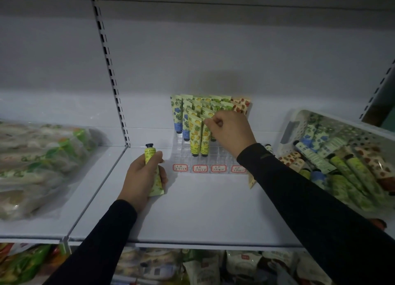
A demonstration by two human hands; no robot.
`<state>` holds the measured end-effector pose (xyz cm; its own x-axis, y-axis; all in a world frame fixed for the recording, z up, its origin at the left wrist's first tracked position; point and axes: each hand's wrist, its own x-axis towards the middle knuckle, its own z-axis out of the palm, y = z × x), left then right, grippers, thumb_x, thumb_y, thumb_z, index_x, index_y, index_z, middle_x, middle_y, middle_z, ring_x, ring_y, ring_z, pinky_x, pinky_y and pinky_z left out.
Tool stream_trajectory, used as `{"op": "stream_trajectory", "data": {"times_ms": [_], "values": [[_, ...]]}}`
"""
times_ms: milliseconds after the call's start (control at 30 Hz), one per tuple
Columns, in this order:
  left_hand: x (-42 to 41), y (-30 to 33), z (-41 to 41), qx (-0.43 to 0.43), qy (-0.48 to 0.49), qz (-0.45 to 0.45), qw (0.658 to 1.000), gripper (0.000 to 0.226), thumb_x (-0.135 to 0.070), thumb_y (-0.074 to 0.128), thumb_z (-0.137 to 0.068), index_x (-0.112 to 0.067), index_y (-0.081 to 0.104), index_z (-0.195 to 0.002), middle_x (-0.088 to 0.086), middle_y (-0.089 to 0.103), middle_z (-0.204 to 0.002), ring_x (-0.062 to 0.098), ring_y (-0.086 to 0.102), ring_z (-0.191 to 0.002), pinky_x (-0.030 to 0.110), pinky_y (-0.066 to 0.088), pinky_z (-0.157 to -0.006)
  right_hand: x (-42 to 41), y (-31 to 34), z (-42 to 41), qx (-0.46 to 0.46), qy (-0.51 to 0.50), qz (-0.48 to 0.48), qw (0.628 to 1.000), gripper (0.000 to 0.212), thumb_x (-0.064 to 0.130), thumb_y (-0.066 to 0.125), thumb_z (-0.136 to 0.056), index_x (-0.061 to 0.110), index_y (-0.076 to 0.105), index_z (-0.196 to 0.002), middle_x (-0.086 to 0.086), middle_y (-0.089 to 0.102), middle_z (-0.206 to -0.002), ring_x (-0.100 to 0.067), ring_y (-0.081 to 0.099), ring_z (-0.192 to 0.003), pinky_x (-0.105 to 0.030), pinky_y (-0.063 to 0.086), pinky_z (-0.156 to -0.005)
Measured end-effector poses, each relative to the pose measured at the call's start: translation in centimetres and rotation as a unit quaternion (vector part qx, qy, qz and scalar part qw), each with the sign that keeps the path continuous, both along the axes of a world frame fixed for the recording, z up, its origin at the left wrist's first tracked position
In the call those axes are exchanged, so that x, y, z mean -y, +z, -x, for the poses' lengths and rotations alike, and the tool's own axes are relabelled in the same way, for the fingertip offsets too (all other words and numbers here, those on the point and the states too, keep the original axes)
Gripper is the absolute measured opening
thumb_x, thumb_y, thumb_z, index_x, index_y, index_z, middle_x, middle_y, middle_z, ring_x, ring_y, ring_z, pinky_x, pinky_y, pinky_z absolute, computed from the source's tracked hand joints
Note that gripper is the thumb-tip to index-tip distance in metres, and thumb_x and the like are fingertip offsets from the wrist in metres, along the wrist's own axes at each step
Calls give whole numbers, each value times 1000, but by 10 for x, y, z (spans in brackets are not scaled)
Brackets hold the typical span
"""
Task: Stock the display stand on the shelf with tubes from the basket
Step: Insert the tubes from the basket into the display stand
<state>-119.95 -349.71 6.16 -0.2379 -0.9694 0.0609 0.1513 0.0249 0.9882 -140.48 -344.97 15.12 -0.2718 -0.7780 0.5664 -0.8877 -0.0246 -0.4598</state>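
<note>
A clear tiered display stand (215,156) with red-framed price labels sits at the back of the white shelf (203,209). Several tubes stand in it cap down: blue-flower ones on the left, yellow pineapple ones in the middle, green ones, and strawberry ones on the right. My right hand (230,132) pinches the top edge of a yellow pineapple tube (205,139) that stands in the stand's front row. My left hand (143,177) grips another yellow tube (152,167), black cap up, just left of the stand. A white basket (299,122) at the right holds several mixed tubes.
Bagged goods in clear plastic (38,160) lie on the adjoining shelf section to the left. A slotted upright (111,70) divides the two sections. More packaged goods (192,265) fill the shelf below. One tube (252,181) lies on the shelf beside the basket.
</note>
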Motion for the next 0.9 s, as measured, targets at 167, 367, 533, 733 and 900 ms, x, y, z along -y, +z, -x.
{"op": "stream_trajectory", "data": {"times_ms": [167, 367, 533, 733, 900], "values": [[0, -1, 0, -9, -1, -1, 1000, 25, -27, 56, -98, -6, 57, -84, 14, 55, -55, 26, 50, -49, 31, 47, -46, -2, -3, 2, 4, 2, 9, 1000, 37, 29, 57, -95, 2, 60, -70, -4, 52, -59, -14, 44, -55, -28, 39, -59], [0, -1, 0, -7, -2, 1, 1000, 25, -27, 56, -98, -6, 57, -84, 14, 55, -56, 27, 51, -50, 32, 47, -47, -2, -3, 2, 5, 2, 4, 1000, 37, 29, 56, -96, 8, 55, -65, 2, 45, -55, -11, 40, -52, -29, 39, -58], [1, -1, -1, -5, -5, 0, 1000, 26, -28, 56, -98, -6, 57, -84, 16, 56, -58, 27, 51, -51, 34, 48, -49, -5, -2, 4, 2, 4, -16, 1000, 45, 38, 56, -95, 6, 58, -63, -1, 50, -54, -14, 44, -52, -23, 34, -52], [0, 1, -1, -9, -4, -5, 1000, 24, -26, 57, -97, -6, 57, -85, 15, 56, -58, 26, 51, -49, 33, 48, -47, -15, 21, 8, -8, -31, 30, 999, 53, 52, 50, -94, 8, 66, -70, -6, 65, -64, -20, 59, -63, -26, 43, -64], [-1, 2, -1, -6, -2, -3, 1000, 24, -26, 57, -98, -5, 57, -86, 15, 56, -57, 25, 51, -49, 32, 47, -45, 2, 58, 0, -56, 32, -13, 998, 30, 40, 59, -92, 14, 74, -92, 3, 70, -88, -10, 61, -79, -25, 47, -78]]}}
